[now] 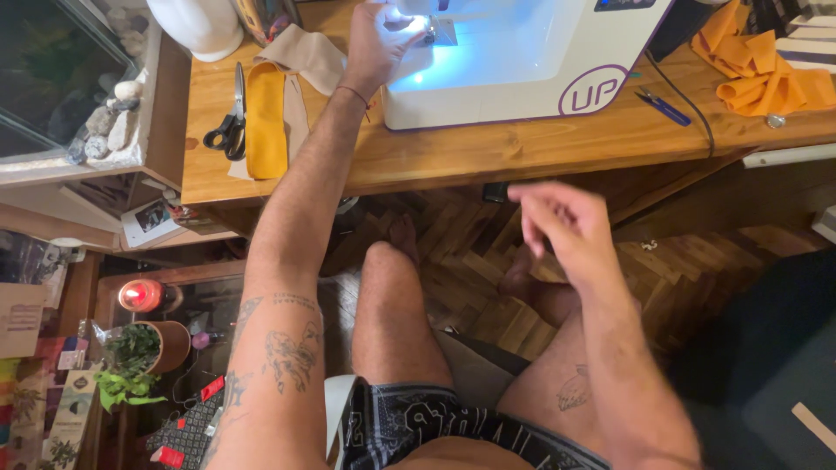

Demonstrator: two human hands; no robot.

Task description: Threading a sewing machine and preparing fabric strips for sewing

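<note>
Left hand (376, 42) on the white sewing machine (522, 61) on the desk (488, 144), fingers curled at the lit needle area, grip unclear in glare, right hand (557, 222) blurred, loosely open, empty above knees.

- Wooden surface (522, 148) across the top, warm brown.
- Herringbone parquet floor (679, 278) below it.
- Glass tank (52, 70) with stones at upper left.
- Lit red candle (139, 296) and potted plant (139, 352) on a low dark shelf.
</note>
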